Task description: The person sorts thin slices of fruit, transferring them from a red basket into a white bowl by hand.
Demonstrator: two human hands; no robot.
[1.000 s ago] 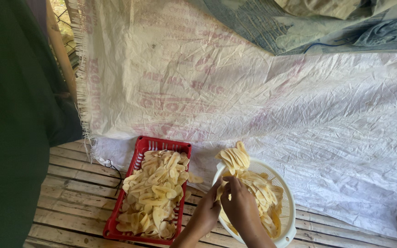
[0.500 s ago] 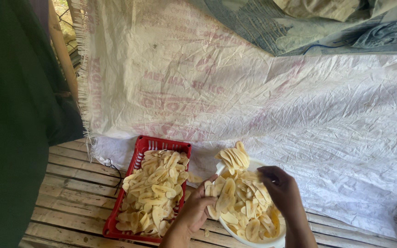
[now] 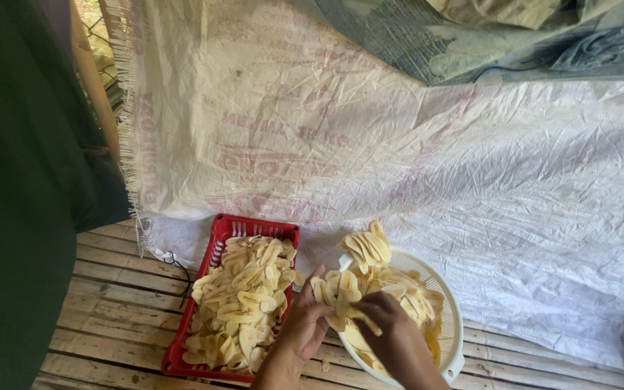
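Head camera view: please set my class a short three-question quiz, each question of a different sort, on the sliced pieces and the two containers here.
1. True or false: the red basket lies to the left of the white colander.
2. Multiple choice: the left hand holds A) a knife, B) a fan of pale slices, C) nothing.
3. Short answer: what do both containers rest on?

Key
1. True.
2. B. The right hand touches the same slices, over the colander's near edge.
3. A floor of wooden slats, partly covered by a white woven sheet.
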